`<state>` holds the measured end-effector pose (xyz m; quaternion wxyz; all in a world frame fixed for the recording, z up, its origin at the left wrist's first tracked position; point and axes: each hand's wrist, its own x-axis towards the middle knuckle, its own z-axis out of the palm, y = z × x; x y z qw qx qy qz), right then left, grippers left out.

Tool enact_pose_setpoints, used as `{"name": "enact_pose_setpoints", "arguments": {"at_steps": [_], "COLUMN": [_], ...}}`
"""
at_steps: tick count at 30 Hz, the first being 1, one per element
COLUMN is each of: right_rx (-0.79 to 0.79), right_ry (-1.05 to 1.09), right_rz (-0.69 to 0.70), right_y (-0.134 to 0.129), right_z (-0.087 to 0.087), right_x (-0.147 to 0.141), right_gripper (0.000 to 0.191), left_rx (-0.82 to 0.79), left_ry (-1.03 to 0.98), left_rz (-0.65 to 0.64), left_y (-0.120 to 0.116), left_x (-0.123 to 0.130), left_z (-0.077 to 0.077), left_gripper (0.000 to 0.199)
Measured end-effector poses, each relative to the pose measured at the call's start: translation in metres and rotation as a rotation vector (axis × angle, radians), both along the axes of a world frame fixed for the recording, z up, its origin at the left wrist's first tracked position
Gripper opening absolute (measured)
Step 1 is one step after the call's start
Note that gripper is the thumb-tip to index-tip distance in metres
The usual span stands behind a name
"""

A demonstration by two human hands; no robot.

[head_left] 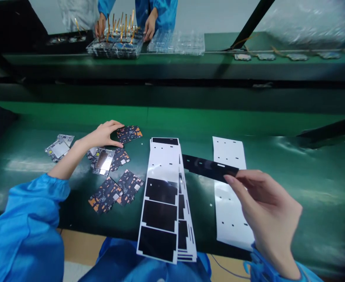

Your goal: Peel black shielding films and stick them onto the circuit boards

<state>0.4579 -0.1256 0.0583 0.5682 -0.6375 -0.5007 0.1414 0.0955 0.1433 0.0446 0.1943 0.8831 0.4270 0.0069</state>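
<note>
With thumb and fingers, my left hand [106, 134] grips the left edge of a dark circuit board [130, 134] with orange patches. Below it lie more boards, among them a circuit board with a shiny metal plate [104, 160] and overlapping dark boards [106, 194]. My right hand [263, 199] pinches one end of a black film sticker [207, 166], a long strip with small cut-outs, held above the table. To its left is a stack of white backing sheets [162, 156] bearing black stickers. Beneath the strip and my right hand lies a bare white backing sheet [229, 207].
Boards with silvery plates [58, 149] lie at the left. Across the divider, another person's hands [151, 25] are at a clear tray [116, 49] of parts with upright orange ribbons. Empty clear trays [176, 42] and small modules [266, 56] sit along that ledge.
</note>
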Motion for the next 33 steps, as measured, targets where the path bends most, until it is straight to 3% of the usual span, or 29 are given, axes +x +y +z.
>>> {"name": "enact_pose_setpoints", "arguments": {"at_steps": [5, 9, 11, 14, 17, 19, 22, 27, 33], "right_rx": [0.02, 0.017, 0.03, 0.073, 0.088, 0.106, 0.131, 0.11, 0.059], "right_ry": [0.026, 0.119, 0.215, 0.39, 0.461, 0.434, 0.354, 0.229, 0.264], "right_rz": [0.014, -0.038, -0.026, 0.126, 0.323, 0.42, 0.481, 0.429, 0.452], "right_y": [0.002, 0.005, 0.006, 0.007, 0.01, 0.013, 0.015, 0.006, -0.001], "right_z": [0.004, 0.012, 0.015, 0.021, 0.029, 0.035, 0.04, 0.04, 0.041], "right_x": [-0.007, -0.013, -0.015, -0.025, -0.043, -0.055, -0.065, -0.06, -0.053], "right_gripper": [0.008, 0.011, 0.014, 0.015, 0.009, 0.01, 0.015, 0.018, 0.016], "left_rx": [0.089, 0.189, 0.305, 0.434, 0.365, 0.281, 0.233, 0.244, 0.151], "left_ry": [-0.113, -0.23, -0.353, -0.533, -0.763, -0.894, -0.952, -0.963, -0.978], "left_rz": [0.133, 0.219, 0.174, -0.001, -0.105, -0.126, -0.105, -0.089, -0.076], "left_y": [-0.015, -0.038, -0.068, -0.129, -0.179, -0.196, -0.201, -0.202, -0.206], "left_x": [0.008, 0.014, 0.019, 0.032, 0.048, 0.057, 0.062, 0.058, 0.057], "left_z": [-0.01, 0.0, 0.013, 0.037, 0.051, 0.052, 0.048, 0.047, 0.051], "left_gripper": [0.079, 0.08, 0.081, 0.082, 0.087, 0.093, 0.103, 0.106, 0.101]}}
